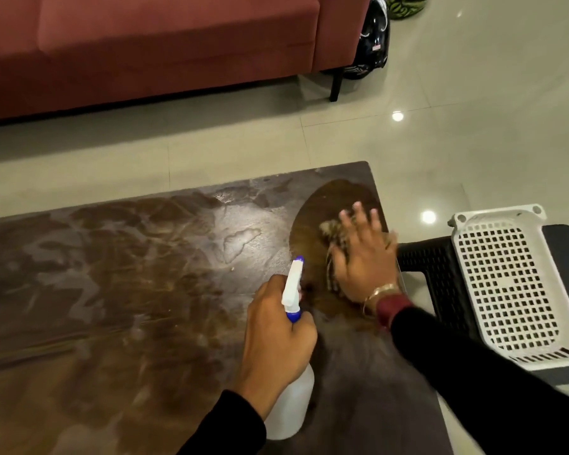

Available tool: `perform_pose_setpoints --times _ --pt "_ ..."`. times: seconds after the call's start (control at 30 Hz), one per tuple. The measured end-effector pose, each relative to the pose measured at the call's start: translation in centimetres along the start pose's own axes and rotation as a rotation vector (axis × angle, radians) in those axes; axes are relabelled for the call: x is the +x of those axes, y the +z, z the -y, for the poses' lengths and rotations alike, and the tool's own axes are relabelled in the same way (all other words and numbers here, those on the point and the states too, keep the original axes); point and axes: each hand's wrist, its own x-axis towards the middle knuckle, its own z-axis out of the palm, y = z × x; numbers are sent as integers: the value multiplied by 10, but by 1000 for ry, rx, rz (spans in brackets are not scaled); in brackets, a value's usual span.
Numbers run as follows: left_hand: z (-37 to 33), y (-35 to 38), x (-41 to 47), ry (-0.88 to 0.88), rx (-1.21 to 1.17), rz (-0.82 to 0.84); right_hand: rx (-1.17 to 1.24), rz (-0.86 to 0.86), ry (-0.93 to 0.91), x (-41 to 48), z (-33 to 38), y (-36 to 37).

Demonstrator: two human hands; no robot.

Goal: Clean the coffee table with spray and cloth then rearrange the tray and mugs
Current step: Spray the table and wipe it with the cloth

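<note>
A person in black sleeves worked over a dark brown counter (138, 290) that filled the lower left and centre of the frame, its surface streaked with wet, pale patches. The left hand (276, 343), low and centre, was closed around the neck of a translucent spray bottle (293, 399) with a white-and-blue trigger head, the nozzle pointing toward the top of the frame. The right hand (362, 257), right of centre, lay flat with fingers spread, pressing a striped cloth (330, 257) against the counter near its right edge; motion blur softened the fingers and the cloth. Around the cloth an arc of the counter showed a darker, clearer brown. A gold bangle (378, 292) and a maroon cuff circled the right wrist.

At the right of the frame a white perforated plastic tray (506, 284) rested on a black woven-pattern chair (440, 274) just beside the counter. A dusty-red sofa (151, 47) ran across the upper left on a glossy pale tiled floor (473, 126), with a black helmet (372, 41) on the floor beside its right end. No mugs appeared in view.
</note>
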Motion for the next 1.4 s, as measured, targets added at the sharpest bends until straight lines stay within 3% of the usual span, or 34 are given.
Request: perform_pose_setpoints --times 0.1,0.2,0.3,0.37,0.53,0.63,0.8,0.87,0.97,1.03,1.07,1.17,1.23,1.3,1.4 --pt "5 5 -6 9 -19 10 80 -30 259 95 -4 -29" --pt "18 8 -14 -24 -18 7 12 -44 139 126 22 -23" --pt "20 4 -19 -50 -9 2 -48 57 -178 83 40 -11" --pt "17 2 -18 -34 -11 3 -48 100 -285 62 27 -14" --pt "12 11 -19 -52 -33 17 -43 15 -81 108 -10 -37" --pt "12 24 -31 -90 -51 40 -59 0 -82 123 7 -38" --pt "9 39 -50 -90 -50 79 -124 144 -531 52 -21 -28" --pt "10 44 -57 -108 -19 111 -105 133 -503 42 -39 -26" --pt "11 46 -74 -125 -10 124 -40 40 -202 64 -33 -28" --pt "11 49 -92 -182 9 151 -31 8 -104 67 -14 -26" --pt "11 51 -102 -227 19 156 -35 27 -149 57 -6 -23" --pt "13 59 -133 -233 3 112 -87 142 -531 -13 -19 -7" --pt "17 66 -145 -242 30 100 -91 157 -652 -45 -42 -4" --pt "21 75 -160 -283 33 89 -108 146 -646 -41 -52 -4" --pt "19 87 -182 -348 21 113 -69 97 -439 -31 -35 -8"
